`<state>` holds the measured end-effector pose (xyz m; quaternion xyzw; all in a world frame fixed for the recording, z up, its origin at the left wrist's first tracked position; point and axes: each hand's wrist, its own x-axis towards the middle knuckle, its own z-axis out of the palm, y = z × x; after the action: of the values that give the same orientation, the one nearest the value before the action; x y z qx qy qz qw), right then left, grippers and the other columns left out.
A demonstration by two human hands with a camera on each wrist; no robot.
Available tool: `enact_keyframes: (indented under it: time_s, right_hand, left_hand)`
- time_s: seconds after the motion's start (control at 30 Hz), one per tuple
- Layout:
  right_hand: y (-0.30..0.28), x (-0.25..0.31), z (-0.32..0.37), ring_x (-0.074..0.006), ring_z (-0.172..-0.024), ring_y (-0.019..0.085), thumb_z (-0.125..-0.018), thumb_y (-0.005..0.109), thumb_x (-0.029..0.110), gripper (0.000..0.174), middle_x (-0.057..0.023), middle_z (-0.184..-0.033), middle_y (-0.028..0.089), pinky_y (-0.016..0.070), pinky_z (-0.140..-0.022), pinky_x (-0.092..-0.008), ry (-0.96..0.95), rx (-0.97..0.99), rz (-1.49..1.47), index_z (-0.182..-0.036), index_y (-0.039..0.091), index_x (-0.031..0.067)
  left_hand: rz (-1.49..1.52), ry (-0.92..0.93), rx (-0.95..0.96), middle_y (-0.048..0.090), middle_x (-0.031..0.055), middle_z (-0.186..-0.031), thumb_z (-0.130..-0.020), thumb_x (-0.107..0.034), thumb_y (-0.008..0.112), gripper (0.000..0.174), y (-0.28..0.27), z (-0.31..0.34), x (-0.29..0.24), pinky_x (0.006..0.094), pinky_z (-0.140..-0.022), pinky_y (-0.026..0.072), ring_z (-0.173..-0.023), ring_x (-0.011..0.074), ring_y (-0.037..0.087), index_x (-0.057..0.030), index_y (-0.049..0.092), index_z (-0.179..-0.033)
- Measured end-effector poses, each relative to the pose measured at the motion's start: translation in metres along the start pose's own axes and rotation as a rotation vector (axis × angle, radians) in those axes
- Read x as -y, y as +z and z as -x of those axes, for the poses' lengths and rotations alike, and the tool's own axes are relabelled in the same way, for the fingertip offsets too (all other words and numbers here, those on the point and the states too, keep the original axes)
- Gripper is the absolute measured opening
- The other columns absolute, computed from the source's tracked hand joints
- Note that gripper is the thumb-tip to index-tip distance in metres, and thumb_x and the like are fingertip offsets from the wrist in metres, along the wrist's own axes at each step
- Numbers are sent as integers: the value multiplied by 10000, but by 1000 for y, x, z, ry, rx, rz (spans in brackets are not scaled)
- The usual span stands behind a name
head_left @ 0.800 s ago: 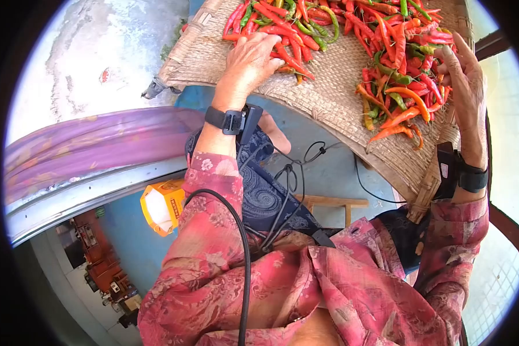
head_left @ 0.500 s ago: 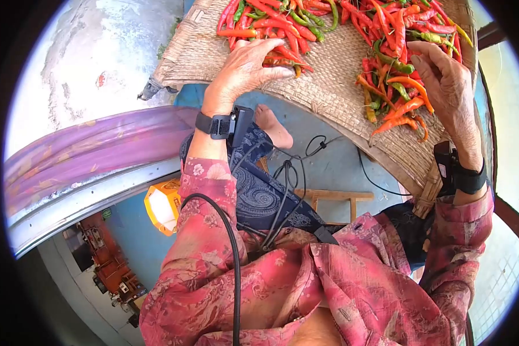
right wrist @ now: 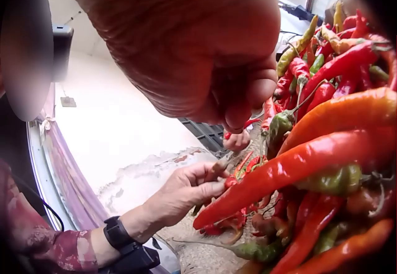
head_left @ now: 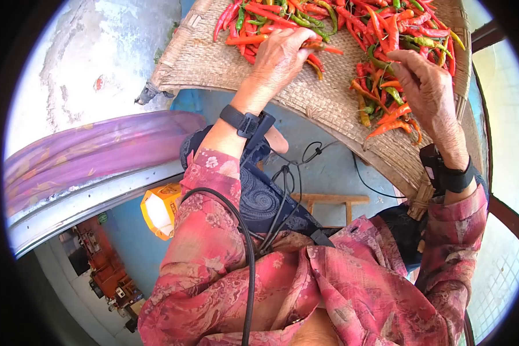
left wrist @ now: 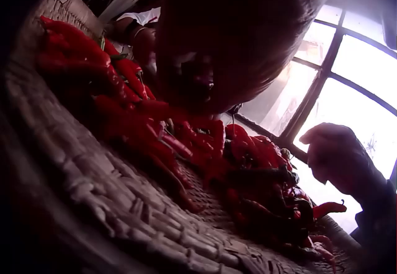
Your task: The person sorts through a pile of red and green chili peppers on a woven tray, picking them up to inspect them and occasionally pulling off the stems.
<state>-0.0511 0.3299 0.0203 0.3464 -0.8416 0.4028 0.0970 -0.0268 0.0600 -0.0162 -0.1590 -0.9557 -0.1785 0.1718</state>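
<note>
My left hand (head_left: 281,57) pinches a red chili pepper (head_left: 324,48) between thumb and fingers, over the left chili heap (head_left: 265,14). The right wrist view shows this left hand (right wrist: 186,190) from the side, with red at its fingertips. My right hand (head_left: 427,83) hovers over the near part of the larger chili pile (head_left: 386,115), fingers loosely bent. No pepper shows in its grasp, and in the left wrist view the right hand (left wrist: 338,159) appears above the pile. Red, orange and green chilies lie mixed on a woven tray (head_left: 205,63).
The tray's near edge (head_left: 328,124) slopes above my lap. Looped black cables (head_left: 288,173) hang below, by a wooden stool (head_left: 334,200). To the left are a purple cloth (head_left: 98,144) and an orange box (head_left: 161,210). Beyond the tray, the right wrist view shows another hand (right wrist: 237,140).
My left hand has moved right and now lifts a chili pepper from the left heap. My right hand has shifted left from the pile's right edge, its fingers more bent.
</note>
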Motion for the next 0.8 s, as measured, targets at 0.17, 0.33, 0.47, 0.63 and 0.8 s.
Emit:
enact_keyframes:
  time_s: [0.17,0.33,0.47,0.63,0.8]
  right_hand:
    - [5,8,2,-306,-696,645,-840,602,82,100,-163,-748,624,507,-616,-342,44,36,-73,-928,623,39]
    - [9,18,1,-203,-642,640,-849,623,130,168,-148,-681,617,495,-598,-323,214,100,-214,-966,624,9]
    - [27,11,6,-124,-604,582,-890,606,263,295,-75,-688,631,480,-571,-286,310,166,-560,-944,613,-27]
    - [14,19,0,-92,-541,525,-922,549,270,303,-24,-606,560,420,-485,-266,474,401,-599,-844,603,-18]
    - [-8,22,-8,-54,-495,456,-951,483,306,341,41,-583,490,363,-453,-214,538,341,-701,-864,621,6]
  left_hand:
    - [215,-192,-23,661,157,-811,-828,-183,639,211,-4,-20,-33,341,-660,498,-766,281,661,-42,625,-983]
    - [1014,-384,161,650,73,-976,-949,-374,485,409,9,-25,-51,295,-813,484,-892,155,611,-17,591,-1119]
    - [1230,-345,247,579,98,-1154,-965,-472,371,557,12,-22,-78,303,-922,425,-1062,159,541,-11,509,-1247]
    - [1206,-389,305,628,44,-990,-964,-449,401,503,7,-19,-69,263,-816,473,-898,110,590,-15,567,-1156]
    - [1103,-591,-56,657,28,-849,-938,-348,513,331,-22,-29,-35,257,-705,505,-726,100,603,-56,620,-1050]
